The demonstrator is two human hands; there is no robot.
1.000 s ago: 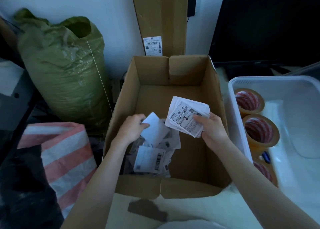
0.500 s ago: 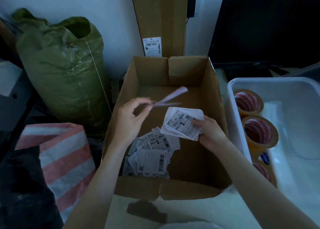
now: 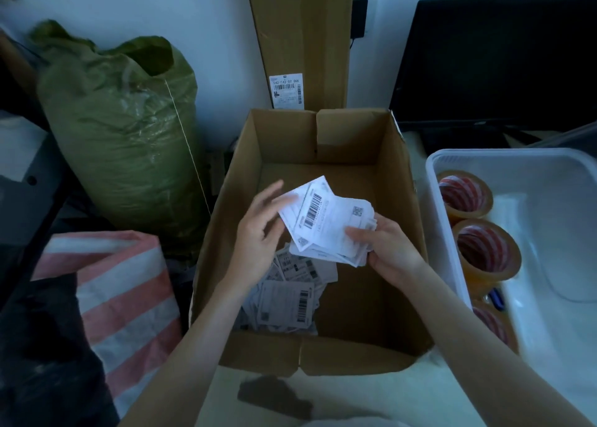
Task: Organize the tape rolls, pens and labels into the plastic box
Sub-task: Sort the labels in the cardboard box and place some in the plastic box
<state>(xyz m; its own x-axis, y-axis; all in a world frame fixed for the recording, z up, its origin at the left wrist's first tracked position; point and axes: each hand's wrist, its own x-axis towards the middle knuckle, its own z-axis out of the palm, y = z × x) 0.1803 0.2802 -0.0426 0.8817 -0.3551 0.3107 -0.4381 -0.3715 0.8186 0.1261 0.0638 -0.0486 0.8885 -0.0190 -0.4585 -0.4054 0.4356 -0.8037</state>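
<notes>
Pale surface [image 3: 371,394] w/ plastic box [image 3: 517,153]

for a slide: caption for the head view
Right hand grips a label stack over the carton, left hand touching it; tape rolls in box.

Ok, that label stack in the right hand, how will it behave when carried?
Probably light and floppy: the stack is thin paper sheets. Likely to fan or slip apart, since its edges are uneven and the top sheet sits askew.
</notes>
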